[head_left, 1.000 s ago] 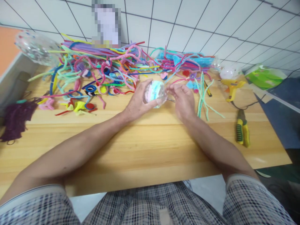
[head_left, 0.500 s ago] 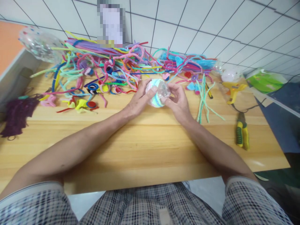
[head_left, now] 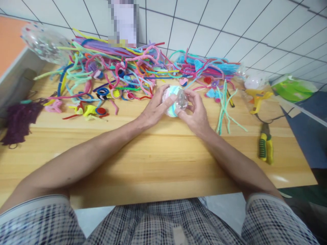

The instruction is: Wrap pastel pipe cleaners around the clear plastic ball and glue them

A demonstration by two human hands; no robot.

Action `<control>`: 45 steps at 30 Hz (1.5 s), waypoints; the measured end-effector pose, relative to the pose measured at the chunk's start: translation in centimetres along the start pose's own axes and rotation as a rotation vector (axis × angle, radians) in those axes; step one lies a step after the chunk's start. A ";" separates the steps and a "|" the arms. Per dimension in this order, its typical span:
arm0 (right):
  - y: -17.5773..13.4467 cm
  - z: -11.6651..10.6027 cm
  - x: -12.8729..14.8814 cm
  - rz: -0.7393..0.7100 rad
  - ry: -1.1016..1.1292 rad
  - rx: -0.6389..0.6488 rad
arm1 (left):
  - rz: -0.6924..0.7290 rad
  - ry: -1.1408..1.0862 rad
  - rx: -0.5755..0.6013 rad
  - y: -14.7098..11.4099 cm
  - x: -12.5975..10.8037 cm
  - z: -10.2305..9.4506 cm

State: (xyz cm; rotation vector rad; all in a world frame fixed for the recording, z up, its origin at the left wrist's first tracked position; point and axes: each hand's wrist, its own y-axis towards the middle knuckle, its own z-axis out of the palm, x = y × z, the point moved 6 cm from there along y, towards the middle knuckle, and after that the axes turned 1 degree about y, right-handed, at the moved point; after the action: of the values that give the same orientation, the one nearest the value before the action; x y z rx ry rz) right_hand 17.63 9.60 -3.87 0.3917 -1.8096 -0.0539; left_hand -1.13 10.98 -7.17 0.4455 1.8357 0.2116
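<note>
Between both hands, above the wooden table, is a clear ball (head_left: 174, 101) partly wrapped in pastel pink, blue and green fuzzy strands, likely pipe cleaners. My left hand (head_left: 158, 104) grips its left side, thumb across the front. On the other side, my right hand (head_left: 195, 109) holds the bare, see-through part between thumb and fingers. The fingers behind the ball are partly hidden. To the right of my right hand lie several loose mint-green pipe cleaners (head_left: 223, 110).
A heap of coloured pipe cleaners (head_left: 112, 64) lines the table's back against the tiled wall. Yellow-handled pliers (head_left: 265, 144) and a yellow glue gun (head_left: 258, 98) with a cord lie at the right. Purple tassels (head_left: 21, 120) lie at the left, below a clear bag (head_left: 46, 42).
The whole view has shifted slightly, so things appear a little to the right. Both hands keep hold of the ball with almost the same grip.
</note>
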 end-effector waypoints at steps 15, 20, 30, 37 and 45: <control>0.3 0.2 0.0 -0.010 0.027 0.065 | 0.015 -0.036 0.019 0.0 0.1 -0.2; 0.1 0.2 0.3 0.017 0.010 0.055 | 0.035 0.013 0.017 -0.1 -0.1 -0.2; 0.4 -0.2 0.1 0.037 0.052 0.004 | 0.180 0.122 -0.009 -0.9 -1.7 -0.2; 0.0 0.4 -2.2 0.152 0.185 -0.020 | 0.259 0.195 0.021 -0.8 -2.3 -0.2; -0.7 0.6 -2.5 0.209 0.239 -0.042 | 0.270 0.200 -0.022 -0.6 -2.0 -0.7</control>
State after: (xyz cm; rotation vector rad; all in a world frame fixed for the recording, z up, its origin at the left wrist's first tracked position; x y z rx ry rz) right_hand 17.77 9.54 -6.51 0.1693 -1.6014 0.0975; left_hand -1.45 9.65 -5.44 0.6771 1.9619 0.4738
